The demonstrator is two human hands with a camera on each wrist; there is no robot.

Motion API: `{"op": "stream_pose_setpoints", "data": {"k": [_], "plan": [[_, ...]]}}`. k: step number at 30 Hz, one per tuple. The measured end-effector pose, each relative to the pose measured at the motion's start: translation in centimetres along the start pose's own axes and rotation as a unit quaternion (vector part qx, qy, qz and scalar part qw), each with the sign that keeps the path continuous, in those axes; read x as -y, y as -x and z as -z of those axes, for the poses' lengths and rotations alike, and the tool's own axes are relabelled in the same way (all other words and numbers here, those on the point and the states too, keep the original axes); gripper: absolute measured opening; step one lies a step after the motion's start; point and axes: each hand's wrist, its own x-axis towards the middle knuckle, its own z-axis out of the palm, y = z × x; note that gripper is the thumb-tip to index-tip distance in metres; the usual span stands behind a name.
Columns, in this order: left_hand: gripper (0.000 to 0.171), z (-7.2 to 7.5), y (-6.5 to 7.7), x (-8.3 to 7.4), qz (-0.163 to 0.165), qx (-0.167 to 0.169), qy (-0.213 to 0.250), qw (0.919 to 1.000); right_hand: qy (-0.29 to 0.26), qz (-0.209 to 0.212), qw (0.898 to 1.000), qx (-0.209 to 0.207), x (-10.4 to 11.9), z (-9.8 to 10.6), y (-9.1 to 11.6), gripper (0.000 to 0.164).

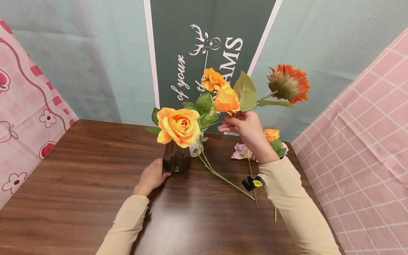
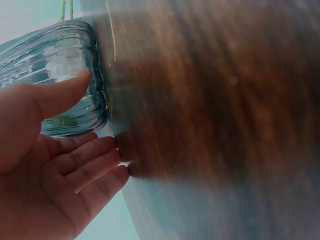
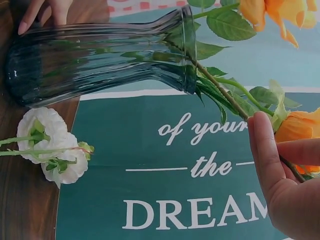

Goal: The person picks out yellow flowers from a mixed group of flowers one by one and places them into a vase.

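My left hand [image 1: 153,177] stays low beside a ribbed, dark translucent glass vase [image 1: 176,159]. Its thumb touches the vase's base, and in the left wrist view the fingers [image 2: 90,172] extend along the side. Above the vase, my right hand [image 1: 250,129] pinches the stem of a red-orange flower [image 1: 288,82] with a large leaf [image 1: 247,92]. In the right wrist view this brownish stem [image 3: 217,85] slants into the vase mouth. A yellow-orange rose [image 1: 179,125] leans from the vase. An orange rose [image 1: 227,100] and a ruffled orange flower [image 1: 212,79] are next to my right hand.
White flowers [image 3: 42,135] lie beside the vase, their green stems [image 1: 223,179] stretching across the brown table [image 1: 95,166]. A pink-purple flower [image 1: 241,151] and a smaller orange rose [image 1: 272,134] lie at the right. Cloth hangings stand behind and on both sides.
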Motion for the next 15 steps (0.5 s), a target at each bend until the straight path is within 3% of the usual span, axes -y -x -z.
{"op": "stream_pose_setpoints", "data": {"k": [15], "plan": [[0.053, -0.05, 0.08, 0.04, -0.004, -0.008, -0.003, 1.0, 0.022, 0.014, 1.0, -0.002, 0.17, -0.55, -0.31, 0.024]]}}
